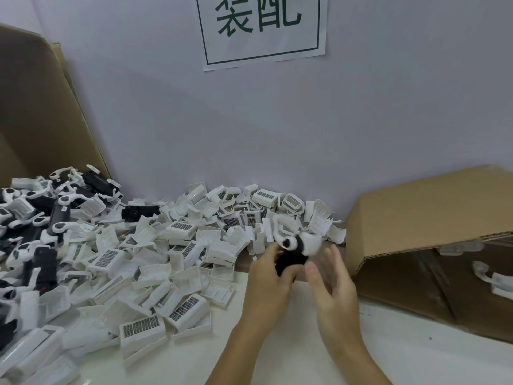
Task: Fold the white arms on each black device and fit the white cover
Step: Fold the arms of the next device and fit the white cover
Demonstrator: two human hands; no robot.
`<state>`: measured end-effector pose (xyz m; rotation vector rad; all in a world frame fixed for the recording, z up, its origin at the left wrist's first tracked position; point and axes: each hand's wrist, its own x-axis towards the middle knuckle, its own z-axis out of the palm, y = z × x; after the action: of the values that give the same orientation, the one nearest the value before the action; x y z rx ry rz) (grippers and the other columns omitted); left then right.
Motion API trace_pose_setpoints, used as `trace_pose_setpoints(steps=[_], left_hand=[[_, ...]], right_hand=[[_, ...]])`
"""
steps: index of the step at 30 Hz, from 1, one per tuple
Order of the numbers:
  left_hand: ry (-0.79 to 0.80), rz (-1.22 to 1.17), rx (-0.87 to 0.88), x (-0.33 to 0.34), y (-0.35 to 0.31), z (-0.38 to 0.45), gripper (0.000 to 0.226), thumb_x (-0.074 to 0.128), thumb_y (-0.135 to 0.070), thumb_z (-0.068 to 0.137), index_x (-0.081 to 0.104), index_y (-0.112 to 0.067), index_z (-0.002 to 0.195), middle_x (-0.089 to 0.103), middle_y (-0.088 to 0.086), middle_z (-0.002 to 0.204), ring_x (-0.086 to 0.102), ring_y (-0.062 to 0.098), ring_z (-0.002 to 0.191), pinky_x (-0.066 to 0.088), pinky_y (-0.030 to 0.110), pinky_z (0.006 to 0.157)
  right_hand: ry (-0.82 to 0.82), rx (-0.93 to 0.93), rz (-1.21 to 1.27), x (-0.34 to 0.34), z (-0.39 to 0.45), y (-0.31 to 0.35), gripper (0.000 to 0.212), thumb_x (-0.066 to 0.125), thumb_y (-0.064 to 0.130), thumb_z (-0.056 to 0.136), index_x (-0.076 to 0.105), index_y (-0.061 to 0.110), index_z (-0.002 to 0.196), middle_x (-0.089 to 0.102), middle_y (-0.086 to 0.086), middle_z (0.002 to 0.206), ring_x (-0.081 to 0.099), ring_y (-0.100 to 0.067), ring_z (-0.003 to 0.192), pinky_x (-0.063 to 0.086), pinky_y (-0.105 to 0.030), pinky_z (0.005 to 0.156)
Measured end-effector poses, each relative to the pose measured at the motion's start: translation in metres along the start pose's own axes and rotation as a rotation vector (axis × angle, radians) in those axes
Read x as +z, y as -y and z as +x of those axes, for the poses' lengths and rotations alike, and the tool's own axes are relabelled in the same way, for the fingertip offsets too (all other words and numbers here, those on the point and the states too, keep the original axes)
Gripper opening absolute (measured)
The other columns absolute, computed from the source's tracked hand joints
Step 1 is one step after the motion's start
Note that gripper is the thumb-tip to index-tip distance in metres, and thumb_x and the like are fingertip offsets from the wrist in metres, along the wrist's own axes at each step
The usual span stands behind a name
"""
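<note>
A black device (291,258) with white arms (301,243) at its top is held upright above the table, blurred by motion. My left hand (268,276) grips its black body from the left. My right hand (331,279) hovers just right of it, fingers straight and spread, holding nothing. A large heap of white covers (177,262) spreads over the table to the left and behind. More black devices with unfolded white arms (55,215) lie in a pile at the far left.
A cardboard box (433,245) lies on its side at the right, with a few covered pieces inside. A tall cardboard sheet (36,112) leans at the left. The wall with a paper sign (261,29) stands behind. The white tabletop (277,351) lies below my hands.
</note>
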<state>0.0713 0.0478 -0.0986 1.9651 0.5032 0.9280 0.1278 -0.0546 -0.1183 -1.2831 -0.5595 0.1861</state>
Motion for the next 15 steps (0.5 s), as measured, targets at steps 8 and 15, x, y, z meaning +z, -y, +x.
trace_pose_setpoints(steps=[8,15], left_hand=[[-0.279,-0.955,-0.560,-0.018,-0.015,0.015,0.038,0.044,-0.040,0.104,0.068,-0.012,0.112,0.073,0.008,0.102,0.068,0.023,0.095,0.054,0.038,0.085],[-0.219,-0.948,-0.623,-0.018,-0.014,0.018,0.030,0.077,-0.031,0.080,0.059,-0.009,0.092,0.058,0.000,0.065,0.056,0.011,0.051,0.051,0.027,0.053]], right_hand=[[-0.052,0.062,-0.026,-0.004,0.003,-0.002,0.047,0.053,0.010,0.101,0.047,0.021,0.146,0.056,0.011,0.136,0.054,-0.005,0.125,0.043,-0.041,0.110],[-0.062,0.099,-0.069,-0.002,0.002,0.004,0.038,0.048,0.005,0.101,0.059,0.026,0.131,0.065,0.009,0.124,0.060,-0.007,0.117,0.049,-0.039,0.099]])
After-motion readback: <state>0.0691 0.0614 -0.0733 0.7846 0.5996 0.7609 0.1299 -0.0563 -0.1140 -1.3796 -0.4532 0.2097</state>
